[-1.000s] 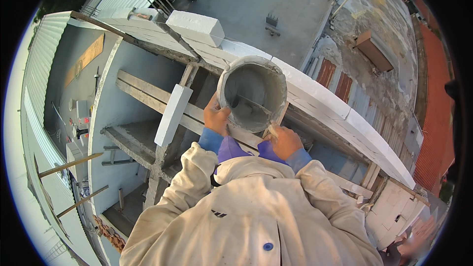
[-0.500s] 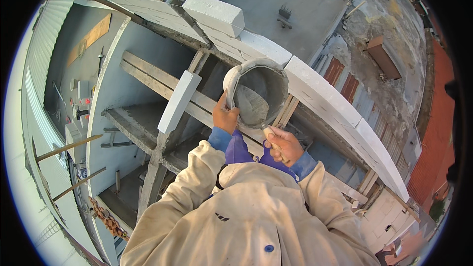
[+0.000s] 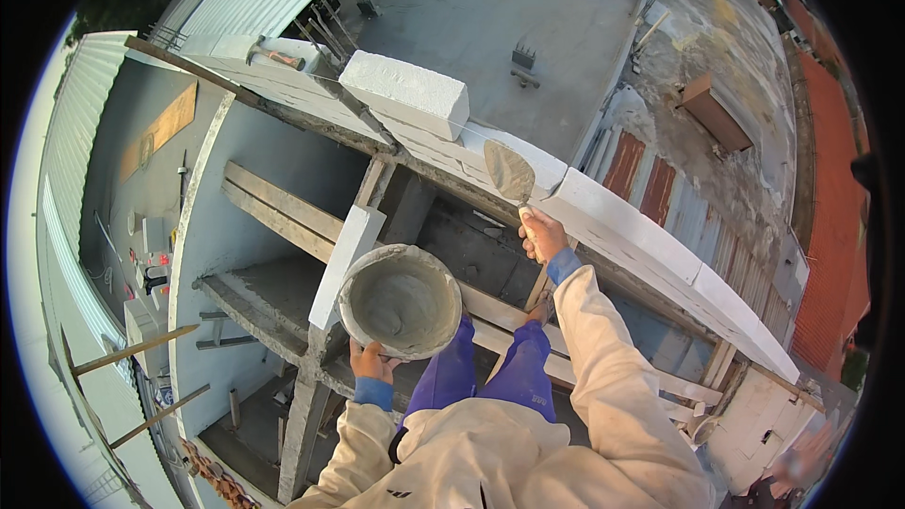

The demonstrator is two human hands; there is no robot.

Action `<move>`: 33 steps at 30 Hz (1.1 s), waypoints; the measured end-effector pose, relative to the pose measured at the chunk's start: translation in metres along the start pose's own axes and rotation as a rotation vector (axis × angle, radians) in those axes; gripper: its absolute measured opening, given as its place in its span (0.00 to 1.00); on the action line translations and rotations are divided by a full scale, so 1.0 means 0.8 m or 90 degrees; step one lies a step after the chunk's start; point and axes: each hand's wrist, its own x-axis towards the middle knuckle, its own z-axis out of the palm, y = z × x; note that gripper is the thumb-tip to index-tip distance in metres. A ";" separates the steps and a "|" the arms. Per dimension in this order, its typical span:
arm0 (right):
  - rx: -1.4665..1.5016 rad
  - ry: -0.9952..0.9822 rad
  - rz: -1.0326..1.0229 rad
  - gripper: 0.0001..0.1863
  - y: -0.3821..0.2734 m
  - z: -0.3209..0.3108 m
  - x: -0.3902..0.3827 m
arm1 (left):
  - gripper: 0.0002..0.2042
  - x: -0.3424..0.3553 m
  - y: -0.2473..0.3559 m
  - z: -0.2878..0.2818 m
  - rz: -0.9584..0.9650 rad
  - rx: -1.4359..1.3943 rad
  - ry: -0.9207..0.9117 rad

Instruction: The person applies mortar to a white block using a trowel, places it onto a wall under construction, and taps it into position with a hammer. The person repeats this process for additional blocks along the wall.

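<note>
At six o'clock, left hand (image 3: 372,361) grips a mortar bucket (image 3: 400,301); right hand (image 3: 544,232), toward one o'clock, clasps a trowel (image 3: 510,172) against the white block wall (image 3: 641,236).

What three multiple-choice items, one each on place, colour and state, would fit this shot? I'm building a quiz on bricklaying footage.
1. Where is the blade of the grey steel trowel?
A. inside the bucket
B. over the white block wall
C. on the floor

2. What colour are the trousers?
A. blue-purple
B. red
C. green

3. How is the round grey mortar bucket supported?
A. standing on the wall
B. hanging from a rope
C. held up by the left hand

1 B, the right hand raises the blade to the wall top.
2 A, the legs show blue-purple.
3 C, fingers grip its lower rim.
</note>
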 end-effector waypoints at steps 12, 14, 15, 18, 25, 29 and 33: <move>-0.891 0.288 -0.032 0.19 -0.114 0.099 0.146 | 0.36 0.000 -0.013 -0.146 -0.054 0.044 0.127; -0.902 0.302 -0.002 0.17 -0.113 0.097 0.146 | 0.36 0.001 -0.015 -0.145 -0.059 0.025 0.118; -0.905 0.310 0.003 0.17 -0.108 0.092 0.146 | 0.36 0.001 -0.017 -0.141 -0.060 0.009 0.104; -0.878 0.333 0.068 0.16 -0.087 0.050 0.143 | 0.35 0.003 -0.021 -0.117 -0.053 0.030 0.091; -0.880 0.421 0.228 0.17 -0.038 -0.145 0.122 | 0.33 0.010 -0.023 -0.010 -0.024 0.074 -0.055; -0.829 0.522 0.190 0.20 0.009 -0.227 0.024 | 0.35 0.017 -0.028 0.062 -0.021 0.135 -0.122; -0.690 0.398 -0.183 0.27 0.078 -0.213 -0.156 | 0.35 0.020 -0.040 0.140 0.025 0.226 -0.175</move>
